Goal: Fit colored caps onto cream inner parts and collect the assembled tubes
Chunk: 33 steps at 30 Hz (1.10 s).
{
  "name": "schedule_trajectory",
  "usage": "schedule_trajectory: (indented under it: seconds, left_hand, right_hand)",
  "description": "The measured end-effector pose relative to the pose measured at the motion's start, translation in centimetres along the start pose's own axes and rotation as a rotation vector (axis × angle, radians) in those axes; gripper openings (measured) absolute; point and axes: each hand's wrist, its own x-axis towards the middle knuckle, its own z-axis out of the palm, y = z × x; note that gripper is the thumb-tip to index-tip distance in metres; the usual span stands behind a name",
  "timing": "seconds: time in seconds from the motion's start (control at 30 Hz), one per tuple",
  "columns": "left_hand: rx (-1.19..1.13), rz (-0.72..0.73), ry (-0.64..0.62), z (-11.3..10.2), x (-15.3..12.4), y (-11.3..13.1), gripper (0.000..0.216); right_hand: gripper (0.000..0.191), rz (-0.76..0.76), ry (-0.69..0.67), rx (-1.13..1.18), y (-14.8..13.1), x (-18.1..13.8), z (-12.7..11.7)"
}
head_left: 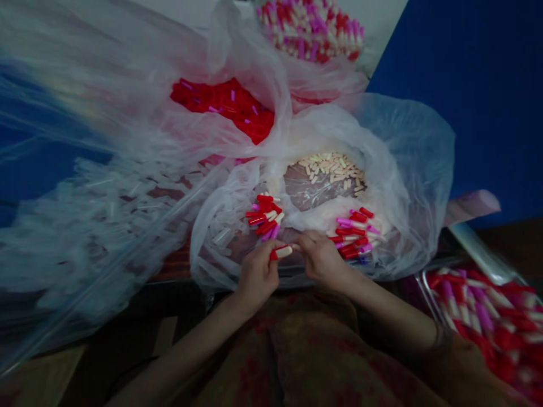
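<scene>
My left hand (258, 270) is closed round a small red-and-cream tube (281, 252), its pale end pointing to the right. Close beside it, my right hand (326, 259) is closed with its fingertips pinched near that pale end; a small whitish bit shows at them, too blurred to name. Just beyond my left hand lies a bunch of red, pink and cream tubes (266, 217). A second cluster of such tubes (354, 233) rests past my right hand. Both groups sit on a clear plastic bag (407, 237) spread open in front of me.
Small cream pieces (333, 168) lie inside the bag. Behind them, another bag holds red pieces (237, 104). Clear plastic pieces (97, 226) are heaped at left. Assembled-looking tubes fill a container (314, 28) at the back and a bin (487, 311) at lower right.
</scene>
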Motion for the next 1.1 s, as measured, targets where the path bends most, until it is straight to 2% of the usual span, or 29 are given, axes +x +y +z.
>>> schedule_trajectory:
  seconds: [0.1,0.2,0.23,0.3,0.37,0.43,0.5,0.53,0.63,0.7,0.83,0.9,1.03,1.1]
  left_hand:
    - [0.141,0.247,0.057,0.5,0.2,0.0,0.032]
    - [0.154,0.315,0.025,0.9,0.4,-0.1,0.031]
    - [0.121,0.282,-0.015,1.1,0.6,-0.1,0.03]
    - [0.018,0.126,-0.094,1.6,1.1,0.0,0.028]
    - [-0.095,-0.09,-0.125,1.9,1.8,0.0,0.03]
    - [-0.192,-0.268,-0.121,2.1,2.4,0.1,0.04]
    - [-0.283,-0.362,-0.15,2.1,3.0,0.2,0.046]
    - [-0.322,-0.388,-0.177,2.0,3.3,0.3,0.047]
    - [-0.406,-0.462,-0.266,1.6,4.0,0.8,0.048]
    - [-0.432,-0.503,-0.323,1.3,4.4,1.3,0.049]
    - [-0.398,-0.512,-0.358,0.9,4.8,1.2,0.053]
    - [-0.352,-0.474,-0.368,1.1,5.1,0.4,0.053]
    - [-0.316,-0.469,-0.443,2.1,5.8,-1.4,0.048]
    - [-0.356,-0.504,-0.471,2.7,6.2,-1.4,0.046]
  right_hand:
    - [0.015,0.143,-0.037,0.143,0.5,-0.4,0.3]
    - [0.022,0.23,-0.064,0.237,1.0,-0.9,0.0]
    - [0.022,0.224,-0.06,0.266,1.2,-1.1,-0.4]
    - [0.022,0.189,0.017,0.291,2.1,-1.8,-1.7]
    - [0.021,0.19,0.211,0.222,3.8,-2.8,-3.6]
    - [0.021,0.271,0.451,0.062,6.3,-4.1,-5.6]
    - [0.022,0.376,0.609,-0.099,9.3,-5.6,-6.9]
    - [0.022,0.408,0.64,-0.153,10.8,-6.2,-7.3]
    - [0.025,0.391,0.568,-0.172,14.1,-7.5,-6.9]
    - [0.03,0.343,0.48,-0.158,14.9,-7.8,-6.1]
    - [0.069,0.271,0.363,-0.187,14.7,-7.5,-5.0]
    - [0.081,0.276,0.347,-0.232,14.8,-7.1,-5.0]
    - [0.08,0.285,0.345,-0.354,15.2,-6.3,-5.3]
    - [0.078,0.265,0.323,-0.4,15.2,-6.1,-5.4]
